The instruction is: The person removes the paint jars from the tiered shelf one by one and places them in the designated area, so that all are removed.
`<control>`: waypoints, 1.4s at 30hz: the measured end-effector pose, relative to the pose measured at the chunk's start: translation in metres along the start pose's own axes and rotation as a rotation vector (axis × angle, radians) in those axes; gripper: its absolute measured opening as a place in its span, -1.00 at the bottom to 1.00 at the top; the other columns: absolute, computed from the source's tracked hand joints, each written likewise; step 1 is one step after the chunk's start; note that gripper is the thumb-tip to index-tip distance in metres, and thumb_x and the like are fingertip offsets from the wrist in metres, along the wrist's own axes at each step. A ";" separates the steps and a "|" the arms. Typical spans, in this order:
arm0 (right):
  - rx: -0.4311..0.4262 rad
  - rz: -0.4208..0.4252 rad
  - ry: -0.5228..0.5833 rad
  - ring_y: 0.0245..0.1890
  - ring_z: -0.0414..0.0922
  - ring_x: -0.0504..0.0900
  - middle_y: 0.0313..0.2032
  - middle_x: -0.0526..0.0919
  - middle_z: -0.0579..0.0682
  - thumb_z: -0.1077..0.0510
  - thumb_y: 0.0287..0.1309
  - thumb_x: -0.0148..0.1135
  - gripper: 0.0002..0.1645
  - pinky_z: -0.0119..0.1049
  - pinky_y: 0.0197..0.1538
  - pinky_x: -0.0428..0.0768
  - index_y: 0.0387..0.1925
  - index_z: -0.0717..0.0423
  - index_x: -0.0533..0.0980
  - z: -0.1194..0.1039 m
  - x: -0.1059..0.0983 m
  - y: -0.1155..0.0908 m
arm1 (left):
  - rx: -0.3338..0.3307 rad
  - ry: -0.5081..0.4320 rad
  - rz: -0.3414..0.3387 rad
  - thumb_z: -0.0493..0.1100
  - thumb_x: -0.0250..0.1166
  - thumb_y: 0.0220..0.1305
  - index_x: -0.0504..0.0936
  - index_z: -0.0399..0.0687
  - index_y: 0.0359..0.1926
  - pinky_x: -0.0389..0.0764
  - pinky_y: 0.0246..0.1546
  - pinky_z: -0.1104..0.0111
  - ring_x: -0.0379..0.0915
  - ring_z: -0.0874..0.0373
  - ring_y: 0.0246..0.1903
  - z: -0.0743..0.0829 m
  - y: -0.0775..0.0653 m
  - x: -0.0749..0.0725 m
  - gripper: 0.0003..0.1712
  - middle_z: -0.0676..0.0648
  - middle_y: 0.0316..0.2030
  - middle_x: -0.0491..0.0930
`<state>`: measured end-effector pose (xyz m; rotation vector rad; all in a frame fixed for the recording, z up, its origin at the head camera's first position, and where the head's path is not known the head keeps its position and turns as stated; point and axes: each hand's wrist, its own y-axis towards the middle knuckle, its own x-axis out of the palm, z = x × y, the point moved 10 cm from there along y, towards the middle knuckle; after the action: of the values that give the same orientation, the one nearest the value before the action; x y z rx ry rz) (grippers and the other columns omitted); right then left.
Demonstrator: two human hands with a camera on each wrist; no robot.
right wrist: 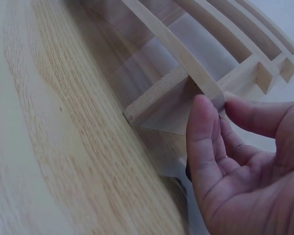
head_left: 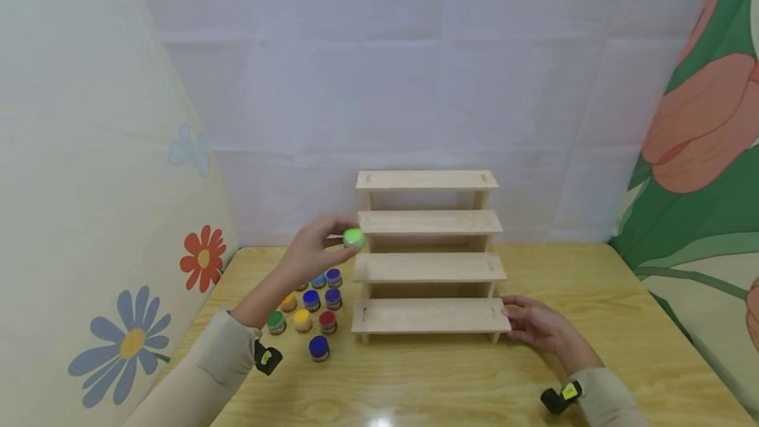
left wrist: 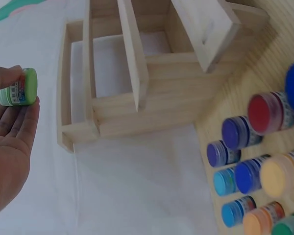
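A small paint jar with a light green lid [head_left: 354,238] is pinched between the thumb and fingers of my left hand [head_left: 308,249], raised beside the left end of the shelf's upper steps. The left wrist view shows the green jar [left wrist: 24,88] tipped on its side in those fingers, its label partly covered. My right hand [head_left: 536,325] pinches the right end of the lowest board of the wooden step shelf [head_left: 427,316]. In the right wrist view, thumb and fingertips lie on either side of that board's end [right wrist: 213,93].
Several paint jars stand on the wooden table [head_left: 445,381] left of the shelf, among them a yellow jar [head_left: 302,320], a red jar [head_left: 327,321] and a green jar [head_left: 276,322]. One blue jar [head_left: 319,348] sits nearest the front. A white cloth [head_left: 415,84] hangs behind.
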<state>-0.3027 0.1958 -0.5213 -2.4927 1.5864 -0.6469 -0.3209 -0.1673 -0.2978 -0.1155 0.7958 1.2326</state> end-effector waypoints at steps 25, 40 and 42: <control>0.004 0.008 -0.007 -0.26 -0.18 0.68 -0.23 0.70 -0.04 0.22 0.44 0.12 -0.63 -0.40 -0.23 0.72 0.22 0.10 0.42 0.000 0.001 -0.001 | -0.071 -0.044 -0.085 -0.25 0.43 0.28 0.55 -0.17 0.19 0.66 0.13 0.22 0.60 0.00 0.06 -0.051 -0.066 -0.017 -0.52 -0.16 0.09 0.61; 0.002 0.011 -0.004 -0.27 -0.18 0.68 -0.24 0.71 -0.05 0.23 0.44 0.12 -0.64 -0.40 -0.24 0.72 0.21 0.10 0.43 0.000 0.000 -0.001 | -0.141 -0.092 -0.089 -0.19 0.41 0.31 0.54 -0.19 0.19 0.65 0.13 0.29 0.57 0.25 0.04 -0.077 -0.100 -0.023 -0.53 -0.15 0.07 0.62; 0.003 0.011 -0.003 -0.27 -0.19 0.69 -0.24 0.71 -0.05 0.23 0.44 0.12 -0.65 -0.41 -0.25 0.71 0.20 0.10 0.43 0.000 0.000 -0.001 | -0.164 -0.100 -0.092 -0.18 0.41 0.31 0.54 -0.21 0.20 0.66 0.13 0.27 0.56 0.26 0.05 -0.080 -0.106 -0.023 -0.52 -0.17 0.09 0.61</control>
<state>-0.3016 0.1961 -0.5211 -2.4800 1.5952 -0.6430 -0.2695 -0.2634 -0.3773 -0.2200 0.5963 1.2054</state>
